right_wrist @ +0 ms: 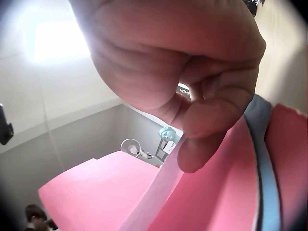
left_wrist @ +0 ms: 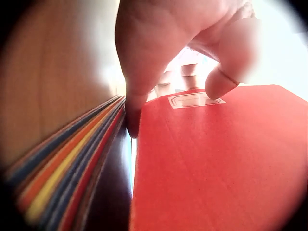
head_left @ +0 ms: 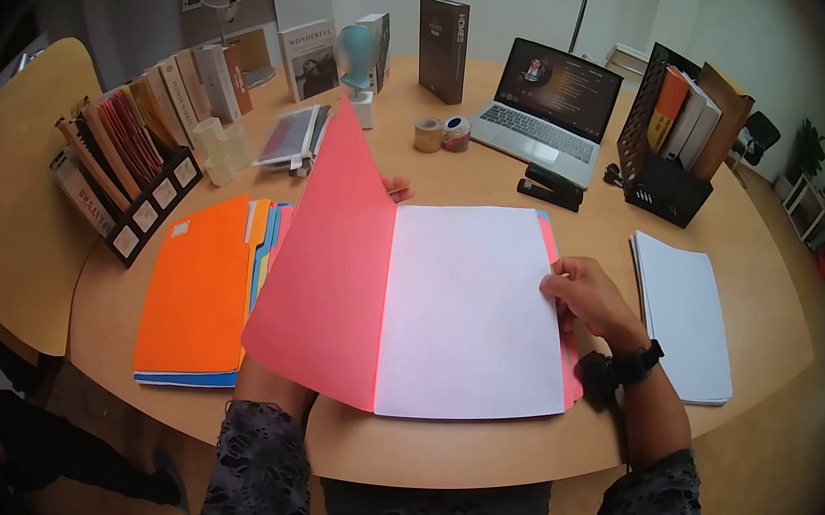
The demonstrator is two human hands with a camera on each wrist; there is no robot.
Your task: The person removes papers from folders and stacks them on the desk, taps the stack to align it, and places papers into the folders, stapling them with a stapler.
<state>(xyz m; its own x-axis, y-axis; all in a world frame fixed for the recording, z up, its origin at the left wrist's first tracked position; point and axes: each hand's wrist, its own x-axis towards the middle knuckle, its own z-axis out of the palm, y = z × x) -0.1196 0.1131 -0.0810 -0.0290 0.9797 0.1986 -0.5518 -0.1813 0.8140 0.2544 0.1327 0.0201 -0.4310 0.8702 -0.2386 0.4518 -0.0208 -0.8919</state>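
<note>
A pink folder (head_left: 330, 279) lies open in front of me on the round wooden table (head_left: 473, 445). Its left cover stands tilted up, and my left hand (head_left: 396, 191) grips it from behind near the top, only the fingertips showing. In the left wrist view the fingers (left_wrist: 139, 72) press the cover (left_wrist: 216, 163) beside its label. A white sheet (head_left: 472, 314) lies on the folder's right half. My right hand (head_left: 570, 286) pinches its right edge; in the right wrist view the fingers (right_wrist: 202, 144) squeeze the sheet (right_wrist: 154, 197).
A stack of orange and other coloured folders (head_left: 197, 295) lies at the left and a pile of white paper (head_left: 683, 316) at the right. Behind are a laptop (head_left: 549, 106), tape rolls (head_left: 440, 135), a stapler (head_left: 551, 187), a black file holder (head_left: 672, 134) and a book rack (head_left: 130, 168).
</note>
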